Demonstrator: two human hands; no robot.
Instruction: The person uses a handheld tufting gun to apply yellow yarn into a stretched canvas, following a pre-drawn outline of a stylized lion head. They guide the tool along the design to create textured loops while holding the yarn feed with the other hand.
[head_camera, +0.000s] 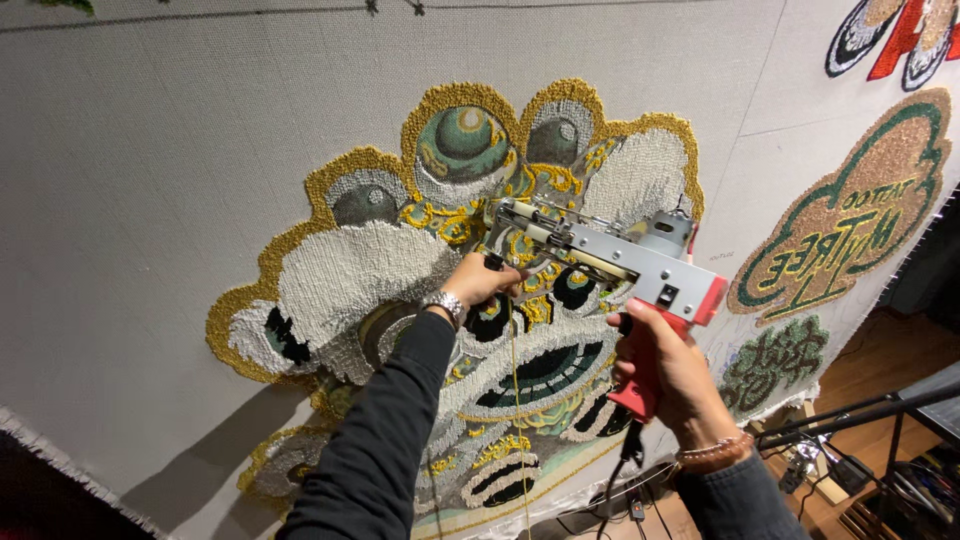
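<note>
A grey metal tufting gun (610, 255) with a red grip is pressed nose-first against a stretched white backing cloth (150, 150). My right hand (665, 365) is shut on the gun's red rear handle. My left hand (480, 280), with a silver watch on the wrist, grips the front handle under the gun's nose. The nose meets a tufted lion-head design (400, 250) in white, yellow, green and black. A thin yellow yarn (517, 400) hangs down from the gun.
Other tufted pieces are on the cloth at the right: a green and tan badge (850, 220), a small green patch (775, 355), a red and white one (900, 35) at the top corner. A black cord (615, 480), metal stand bars (850, 410) and wooden floor lie lower right.
</note>
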